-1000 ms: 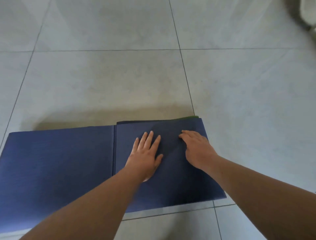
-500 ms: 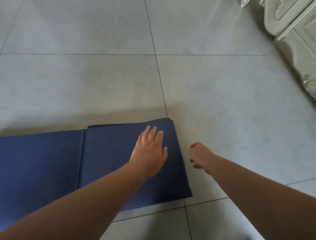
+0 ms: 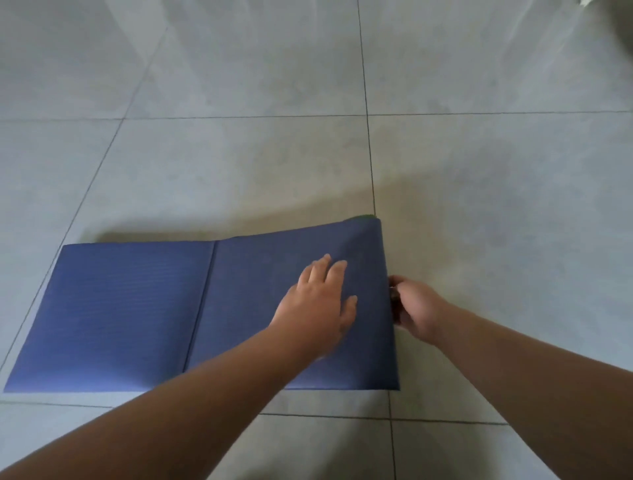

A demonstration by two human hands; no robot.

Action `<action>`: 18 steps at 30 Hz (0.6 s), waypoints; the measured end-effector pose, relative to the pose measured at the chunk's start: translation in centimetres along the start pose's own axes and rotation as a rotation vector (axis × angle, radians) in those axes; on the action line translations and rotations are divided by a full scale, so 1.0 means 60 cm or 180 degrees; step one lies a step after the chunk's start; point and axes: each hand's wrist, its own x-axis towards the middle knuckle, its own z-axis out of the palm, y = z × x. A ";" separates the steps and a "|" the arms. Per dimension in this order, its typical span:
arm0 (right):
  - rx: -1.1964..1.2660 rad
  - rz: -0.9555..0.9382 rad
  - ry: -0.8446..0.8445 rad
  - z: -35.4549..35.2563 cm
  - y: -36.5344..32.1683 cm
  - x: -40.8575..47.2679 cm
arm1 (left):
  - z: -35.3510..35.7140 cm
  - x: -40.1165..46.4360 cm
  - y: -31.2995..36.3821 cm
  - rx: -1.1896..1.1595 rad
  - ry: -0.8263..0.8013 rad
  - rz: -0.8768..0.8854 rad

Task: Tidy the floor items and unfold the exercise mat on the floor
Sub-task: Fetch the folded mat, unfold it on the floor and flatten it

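Note:
A dark blue exercise mat (image 3: 130, 308) lies on the grey tiled floor, partly unfolded. Its left panel is flat, and a crease separates it from a thicker stack of folded layers on the right. A sliver of green shows at the stack's far right corner. My left hand (image 3: 318, 301) rests flat on top of the stack with its fingers spread. My right hand (image 3: 416, 308) is at the stack's right edge, with its fingers curled around the edge of the layers.
Large pale grey floor tiles (image 3: 239, 164) with dark grout lines surround the mat on all sides. A bit of white furniture (image 3: 587, 2) shows at the top right corner.
My right hand slid off the top of the stack to its right edge and curled onto it. My left hand shifted right on the stack. The view swung, showing more of the mat's left panel.

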 end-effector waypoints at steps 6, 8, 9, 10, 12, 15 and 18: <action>0.0711 -0.0774 -0.0829 0.082 -0.039 -0.092 | -0.101 0.007 0.038 -0.0038 0.0419 -0.0521; 0.0605 -0.1119 -0.0957 0.118 -0.049 -0.120 | -0.143 0.000 0.038 -0.0203 0.0419 -0.0730; 0.0543 -0.1269 -0.1045 0.139 -0.054 -0.134 | -0.166 -0.005 0.033 -0.0308 0.0450 -0.0748; 0.0519 -0.1378 -0.1154 0.159 -0.059 -0.147 | -0.191 -0.012 0.025 -0.0416 0.0510 -0.0706; 0.0541 -0.1580 -0.1400 0.202 -0.067 -0.172 | -0.242 -0.034 0.003 -0.0513 0.0665 -0.0564; 0.0270 -0.1947 -0.1646 0.273 -0.070 -0.211 | -0.307 -0.076 -0.044 -0.0182 0.0797 -0.0563; -0.0195 -0.2133 -0.1872 0.345 -0.054 -0.237 | -0.351 -0.110 -0.106 0.0471 0.0822 -0.0946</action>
